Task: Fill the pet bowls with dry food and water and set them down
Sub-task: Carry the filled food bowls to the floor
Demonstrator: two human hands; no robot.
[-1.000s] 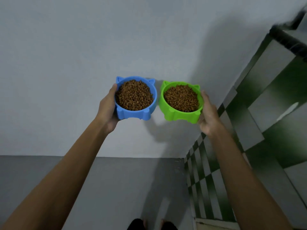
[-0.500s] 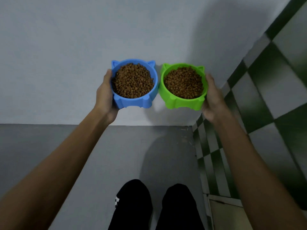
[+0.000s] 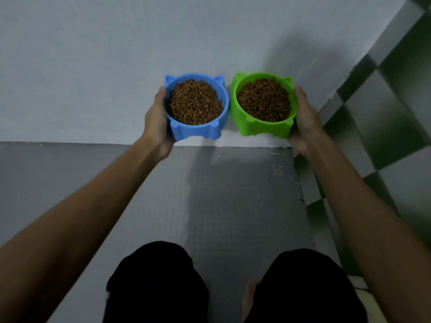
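Note:
A blue cat-eared bowl (image 3: 200, 131) full of brown dry food (image 3: 194, 102) is gripped at its left side by my left hand (image 3: 156, 123). Beside it, nearly touching, a green cat-eared bowl (image 3: 263, 129) also heaped with brown dry food (image 3: 264, 99) is held at its right side by my right hand (image 3: 303, 120). Both bowls are level and held out in front of me, in the air above the far edge of the grey floor, close to the white wall. No water is in view.
A white wall (image 3: 93, 66) meets the grey floor mat (image 3: 221, 194) just below the bowls. A green and white checkered tiled surface (image 3: 384, 136) runs along the right. My knees in black trousers (image 3: 158, 283) fill the bottom of the view.
Both bowls have come lower toward the floor. My view has tilted down and my knees have come further into the frame, as in a crouch.

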